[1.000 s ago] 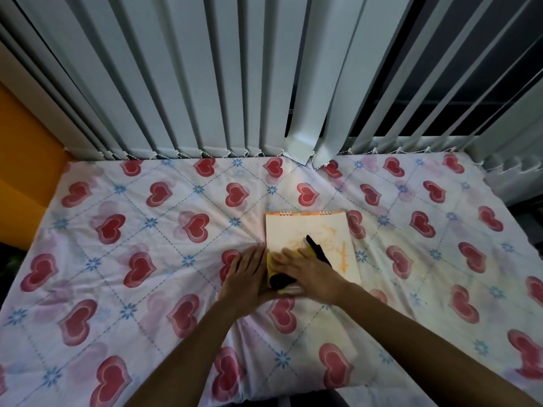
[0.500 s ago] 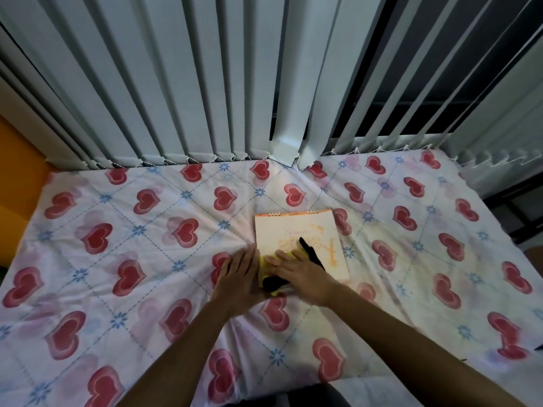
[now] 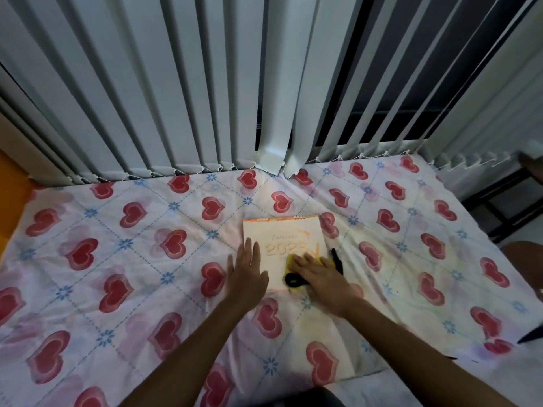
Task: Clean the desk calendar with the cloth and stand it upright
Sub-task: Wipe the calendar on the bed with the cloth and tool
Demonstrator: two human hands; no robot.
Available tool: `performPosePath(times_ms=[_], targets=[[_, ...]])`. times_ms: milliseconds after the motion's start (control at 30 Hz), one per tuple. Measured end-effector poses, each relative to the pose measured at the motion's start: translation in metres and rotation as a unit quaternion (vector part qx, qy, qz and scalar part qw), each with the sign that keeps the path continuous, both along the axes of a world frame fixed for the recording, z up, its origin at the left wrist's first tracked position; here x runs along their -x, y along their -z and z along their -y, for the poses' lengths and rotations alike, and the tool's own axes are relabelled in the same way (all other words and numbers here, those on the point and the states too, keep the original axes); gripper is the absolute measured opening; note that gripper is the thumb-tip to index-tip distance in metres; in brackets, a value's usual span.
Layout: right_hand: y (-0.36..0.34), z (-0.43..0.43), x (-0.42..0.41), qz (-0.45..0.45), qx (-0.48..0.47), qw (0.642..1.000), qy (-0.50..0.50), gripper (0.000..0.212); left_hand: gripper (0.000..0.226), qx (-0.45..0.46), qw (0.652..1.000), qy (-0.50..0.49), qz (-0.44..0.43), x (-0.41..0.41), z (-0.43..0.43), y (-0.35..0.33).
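Orange wall [image 3: 11, 183]: narrow strip at 9 o'clock, beside the bed. Heart-print sheet [image 3: 123, 248]: white with red hearts and blue flowers, covering the whole lower field. Vertical blinds [image 3: 147, 83]: pale slats across 12 o'clock, their lower ends meeting the sheet's far edge. Left hand [image 3: 246, 271]: flat, palm down, fingers straight and close together, resting on the left edge of the calendar. Desk calendar [image 3: 282, 233]: lying flat at centre, spiral binding toward 12 o'clock, cover facing up with faint year digits. Cloth [image 3: 293, 280]: yellow and black, on the calendar's lower right part. Right hand [image 3: 320, 274]: pressed on the cloth, fingers extended and slightly spread toward 10 o'clock.
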State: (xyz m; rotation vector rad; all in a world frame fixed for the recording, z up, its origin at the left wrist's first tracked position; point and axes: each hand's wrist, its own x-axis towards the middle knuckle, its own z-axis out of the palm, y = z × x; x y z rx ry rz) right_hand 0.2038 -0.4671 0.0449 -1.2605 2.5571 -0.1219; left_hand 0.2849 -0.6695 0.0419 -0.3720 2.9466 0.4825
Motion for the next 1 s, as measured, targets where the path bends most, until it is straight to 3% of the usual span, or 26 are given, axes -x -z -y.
performPosePath(times_ms=[133,233,300,467,600,700,800,900,1000], targets=[[0.008,-0.01,-0.011,-0.005,-0.003,0.999,-0.049,0.069,0.07,0.065,0.995,0.076,0.018,0.019,-0.011,-0.007],[0.006,-0.032,0.0,-0.017,-0.016,0.999,-0.022,0.064,0.074,0.1,0.99,0.098,0.015,0.016,-0.009,-0.001],[0.001,-0.035,0.011,-0.027,-0.017,0.999,0.04,0.06,0.07,0.085,0.99,0.112,0.023,0.013,-0.007,0.003],[-0.007,0.013,0.025,-0.052,-0.032,0.989,0.135,0.055,0.086,0.063,0.994,0.089,0.024,0.015,-0.008,0.008],[0.007,0.018,0.004,-0.044,-0.015,0.998,0.044,0.073,0.085,0.06,0.995,0.078,0.011,0.014,-0.009,0.007],[0.013,-0.014,-0.003,-0.028,0.003,0.999,-0.023,0.071,0.074,0.036,0.996,0.078,-0.01,0.013,-0.008,0.013],[0.007,-0.034,0.016,-0.035,-0.01,0.999,0.008,0.067,0.065,0.003,0.997,0.069,-0.033,0.012,-0.007,0.017],[0.0,-0.008,0.042,-0.047,-0.045,0.995,0.073,0.063,0.065,-0.008,0.998,0.062,-0.027,0.014,-0.007,0.018],[-0.002,0.027,0.044,-0.065,-0.058,0.994,0.065,0.063,0.061,-0.023,0.997,0.065,-0.032,0.015,-0.003,0.016]])
